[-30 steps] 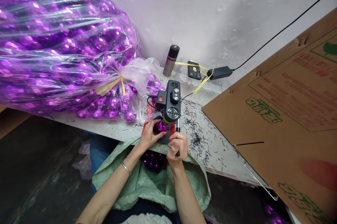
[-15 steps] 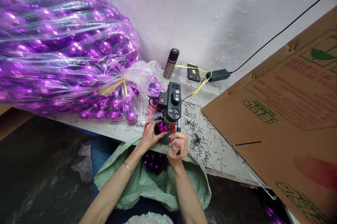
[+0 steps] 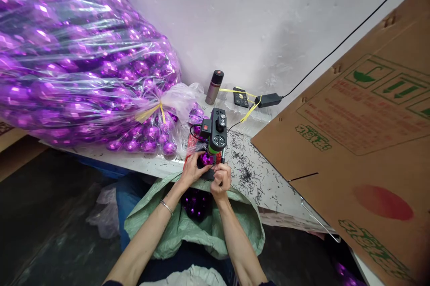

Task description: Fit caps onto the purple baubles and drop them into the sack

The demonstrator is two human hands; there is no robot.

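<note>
The right hand (image 3: 221,181) has been drawn closer to the left hand (image 3: 192,169), with the lever's black grip (image 3: 222,160), seen below the fist moments earlier, now covered there; printed arrows (image 3: 402,90) on the cardboard carton (image 3: 336,165) have been brought into view.

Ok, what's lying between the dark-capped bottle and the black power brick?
In the head view, a flat black device lies between the bottle and the power brick, with thin yellow strapping too.

the cardboard box (image 3: 336,192) shows an umbrella sign (image 3: 363,76) and paired arrows (image 3: 398,90), its lettering (image 3: 364,109) illegible.
</note>
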